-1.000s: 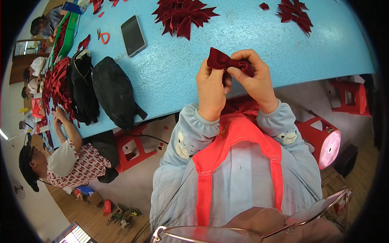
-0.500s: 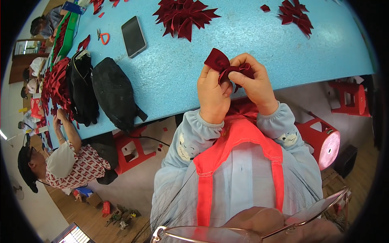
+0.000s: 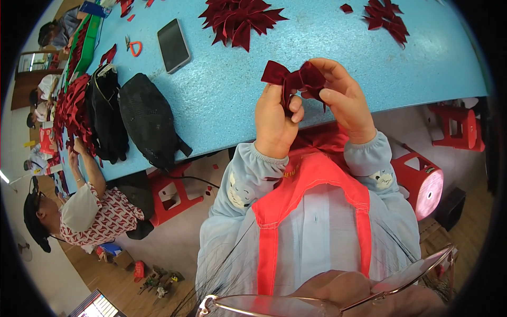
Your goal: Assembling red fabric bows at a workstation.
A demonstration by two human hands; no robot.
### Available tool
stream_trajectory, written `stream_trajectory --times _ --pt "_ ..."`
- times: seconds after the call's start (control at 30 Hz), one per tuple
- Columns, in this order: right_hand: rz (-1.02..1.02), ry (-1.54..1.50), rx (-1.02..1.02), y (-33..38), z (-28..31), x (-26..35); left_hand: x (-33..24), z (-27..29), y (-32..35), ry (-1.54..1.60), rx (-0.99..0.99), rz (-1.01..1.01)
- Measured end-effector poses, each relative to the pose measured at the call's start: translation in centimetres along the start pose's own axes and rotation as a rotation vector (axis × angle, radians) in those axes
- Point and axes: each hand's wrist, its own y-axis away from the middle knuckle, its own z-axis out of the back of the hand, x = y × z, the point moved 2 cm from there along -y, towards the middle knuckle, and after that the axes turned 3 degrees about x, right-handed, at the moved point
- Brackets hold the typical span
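Between my two hands, above the near edge of the blue table, is a dark red velvet bow point(image 3: 303, 79) with two loops and hanging tails. My left hand point(image 3: 275, 119) pinches its left loop and the tail below the knot. My right hand point(image 3: 344, 100) grips the right loop between thumb and fingers. Beyond my hands lies a large pile of similar dark red bows point(image 3: 240, 21). A smaller group of bows point(image 3: 385, 21) sits at the far right.
On the blue table point(image 3: 222, 111) lie a phone point(image 3: 174, 46), orange-handled snips point(image 3: 135, 48), a black mesh bag point(image 3: 148, 119) and a black pouch point(image 3: 108, 113). A co-worker point(image 3: 90, 211) sits at the left beside a heap of red ribbon point(image 3: 74, 108). Red stools point(image 3: 420, 182) stand below.
My right hand has moved outward to the right and spread the bow. Its right loop, bunched under my fingers before, now stands out full, with the knot visible.
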Motion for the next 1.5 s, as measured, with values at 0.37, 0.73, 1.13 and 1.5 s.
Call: stream_trajectory --times 0.37,0.73,1.13,1.5 --pt "0.279 0.392 0.057 -0.2 -0.3 0.4 0.3 -0.9 0.9 -0.252 -0.018 -0.095" --pt "0.282 0.402 -0.011 -0.3 1.2 -0.6 0.5 -1.7 1.5 -0.22 0.077 -0.086" --pt "0.095 0.145 -0.117 -1.4 0.9 -0.2 1.0 -1.0 0.6 -0.146 0.104 -0.102" --pt "0.185 0.35 -0.144 -0.7 -0.4 1.0 -0.6 -0.2 1.8 -0.736 0.074 -0.414"
